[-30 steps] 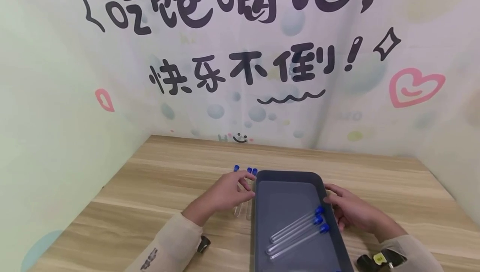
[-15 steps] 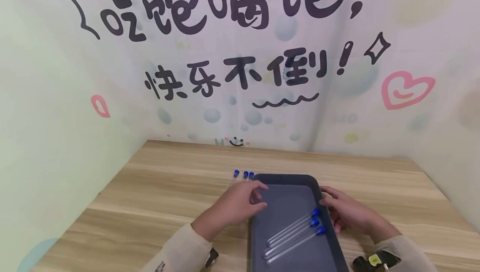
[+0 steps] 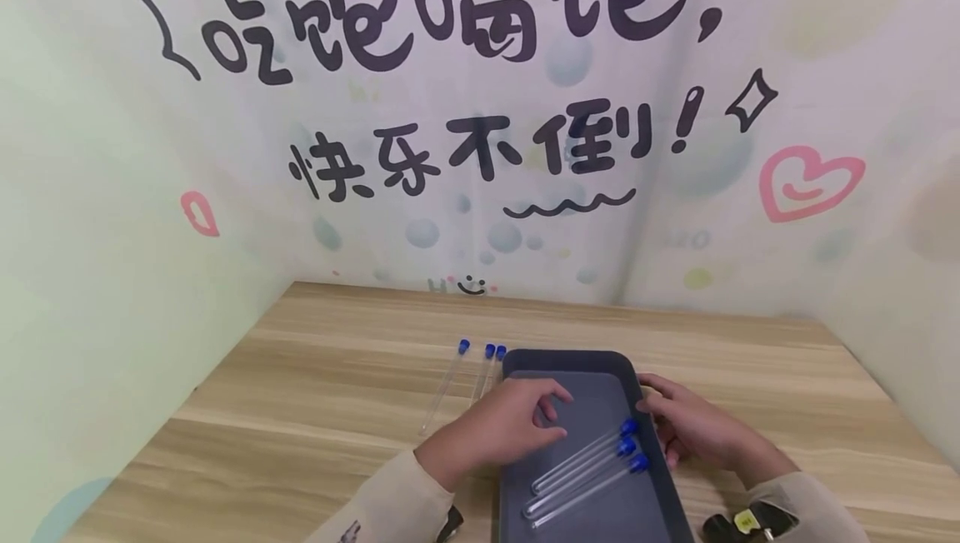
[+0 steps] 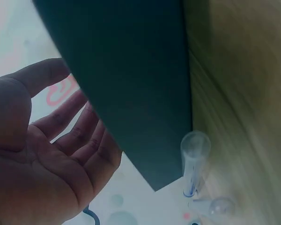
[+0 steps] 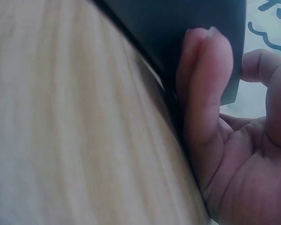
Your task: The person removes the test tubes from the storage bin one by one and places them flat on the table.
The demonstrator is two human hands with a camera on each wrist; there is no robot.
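A dark grey rectangular tray (image 3: 570,360) lies on the table with three clear test tubes (image 3: 587,494) slanting across its floor, their blue caps toward the right wall. My left hand (image 3: 517,418) hovers over the tray's left part, fingers loosely bent, with nothing in it. In the left wrist view the palm (image 4: 42,173) shows bare beside the tray's outer wall (image 4: 126,89). At the right rim my right hand (image 3: 697,426) holds the tray, its thumb on the edge. The right wrist view shows fingers (image 5: 208,89) bent up against the outer wall.
Left of the tray, three more blue-capped test tubes (image 3: 446,389) lie on the wooden table (image 3: 322,376); my left forearm partly covers them. A cloth (image 3: 420,268) with black writing hangs behind the table. Black wrist devices (image 3: 750,521) show at the sleeves.
My left hand has moved right from above the loose tubes, across the left rim, to over the tray. The right hand stays at the right rim. The head view has shifted slightly.
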